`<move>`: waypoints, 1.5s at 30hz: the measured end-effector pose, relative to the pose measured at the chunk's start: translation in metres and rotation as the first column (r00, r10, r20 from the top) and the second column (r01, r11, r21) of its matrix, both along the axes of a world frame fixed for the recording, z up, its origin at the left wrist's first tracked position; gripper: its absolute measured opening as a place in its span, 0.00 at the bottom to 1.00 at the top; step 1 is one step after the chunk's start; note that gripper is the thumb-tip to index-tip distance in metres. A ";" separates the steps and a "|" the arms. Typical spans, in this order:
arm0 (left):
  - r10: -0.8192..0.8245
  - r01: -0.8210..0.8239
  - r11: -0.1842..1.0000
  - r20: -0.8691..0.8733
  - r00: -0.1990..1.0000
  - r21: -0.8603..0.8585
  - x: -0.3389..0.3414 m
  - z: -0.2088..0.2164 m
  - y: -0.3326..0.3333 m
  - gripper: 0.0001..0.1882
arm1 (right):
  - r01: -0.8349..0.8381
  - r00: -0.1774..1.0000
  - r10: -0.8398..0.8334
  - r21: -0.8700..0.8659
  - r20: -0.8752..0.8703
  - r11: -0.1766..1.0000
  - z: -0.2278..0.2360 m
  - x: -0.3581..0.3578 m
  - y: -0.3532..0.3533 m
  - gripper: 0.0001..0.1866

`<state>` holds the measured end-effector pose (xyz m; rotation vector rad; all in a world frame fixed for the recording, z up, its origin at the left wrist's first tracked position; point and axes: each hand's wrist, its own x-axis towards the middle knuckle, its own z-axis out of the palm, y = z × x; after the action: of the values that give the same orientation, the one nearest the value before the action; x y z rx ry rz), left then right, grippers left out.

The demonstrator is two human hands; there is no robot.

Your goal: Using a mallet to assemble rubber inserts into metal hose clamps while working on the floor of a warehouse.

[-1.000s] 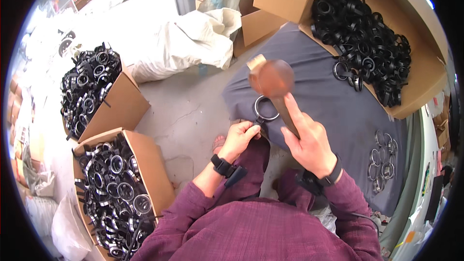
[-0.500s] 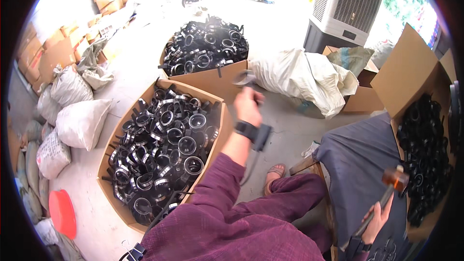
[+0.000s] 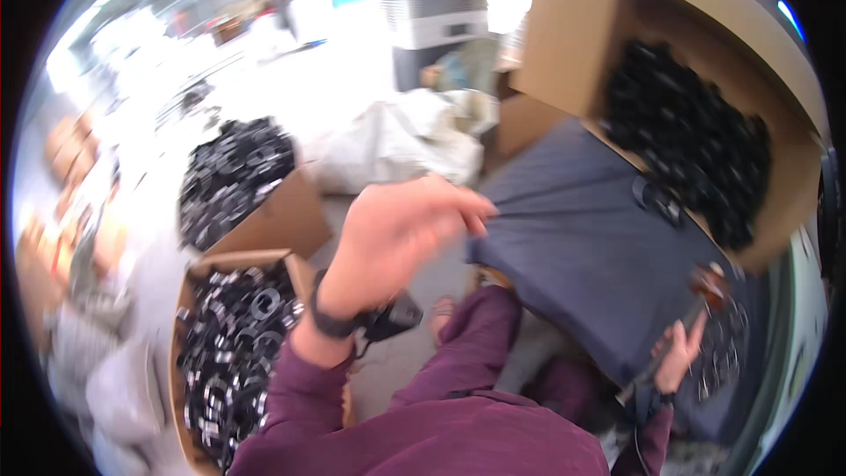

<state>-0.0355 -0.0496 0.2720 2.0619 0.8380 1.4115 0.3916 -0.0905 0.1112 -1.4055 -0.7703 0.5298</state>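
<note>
My left hand (image 3: pixel 397 242) is raised over the gap between the cartons and the cloth-covered table (image 3: pixel 582 229). Its fingers stretch rightward, a little blurred, and I see nothing in them. Over the table's right part, my right hand (image 3: pixel 679 357) grips a hammer (image 3: pixel 708 286) with a brown, shiny head pointing away from me. A black ring-shaped part (image 3: pixel 654 198) lies on the cloth by the large open carton (image 3: pixel 568 31), which holds a heap of black parts (image 3: pixel 692 141). Near the hammer are several thin dark loops (image 3: pixel 723 348).
On the left floor stand a carton (image 3: pixel 295 278) of black rings with shiny rims and a farther carton (image 3: pixel 278 211) of similar parts. White sacks (image 3: pixel 401 141) lie beyond the table. A tall air cooler (image 3: pixel 436 0) stands behind them. More sacks (image 3: pixel 128 392) line the left.
My view has turned right. My left hand has come away from the cartons toward the table, and the ring by its fingers is gone from it. My right hand still grips the hammer.
</note>
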 end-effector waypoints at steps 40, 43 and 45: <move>0.056 0.144 0.954 -0.631 0.774 0.262 0.378 -0.099 0.299 0.29 | -0.134 0.967 0.160 0.141 -0.199 0.981 -0.019 0.030 0.004 0.44; 0.123 0.086 0.975 -0.824 0.553 0.203 0.423 -0.113 0.303 0.39 | -0.132 0.964 0.158 0.128 -0.216 0.983 -0.025 0.033 -0.001 0.44; 0.126 0.057 0.982 -0.849 0.513 0.180 0.440 -0.131 0.309 0.39 | -0.118 0.962 0.145 0.130 -0.231 0.985 -0.026 0.031 -0.001 0.44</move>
<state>0.4042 0.2591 0.1409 2.9441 1.1327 0.3441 0.4231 -0.0913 0.0856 -1.1636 -0.6894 0.7338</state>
